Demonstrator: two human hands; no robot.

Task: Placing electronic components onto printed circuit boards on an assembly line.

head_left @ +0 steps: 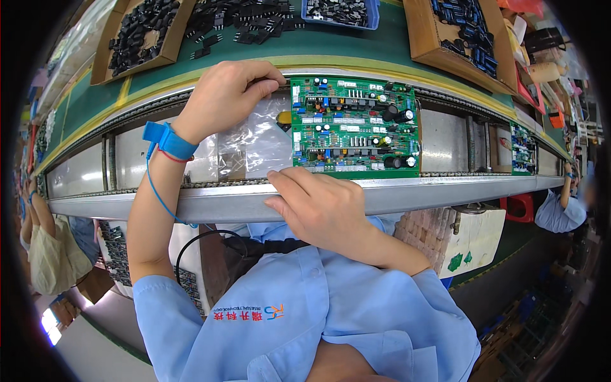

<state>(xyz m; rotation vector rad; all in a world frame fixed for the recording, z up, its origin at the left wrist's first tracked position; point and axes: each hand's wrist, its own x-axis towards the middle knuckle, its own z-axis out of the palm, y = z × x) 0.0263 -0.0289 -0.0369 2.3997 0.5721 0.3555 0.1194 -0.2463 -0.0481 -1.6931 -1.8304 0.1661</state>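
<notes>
A green circuit board (356,127) full of components lies across the two rails of a conveyor. It looks like two matching halves, one behind the other. My left hand (232,92), with a blue wrist strap (170,141) and cord, reaches over the far rail at the board's far left corner. Its fingers are curled and its thumb is drawn in; whatever they pinch is hidden. On the near rail (229,202) rests my right hand (328,207), just before the board's near left corner, thumb and forefinger apart. Clear plastic (245,140) lies between the rails, left of the board.
Beyond the conveyor are a cardboard box of black parts (137,38), loose black components (245,22), a blue tray (340,14) and a box of blue capacitors (468,32). Another board (523,149) sits farther right. Other people (560,207) work at both ends.
</notes>
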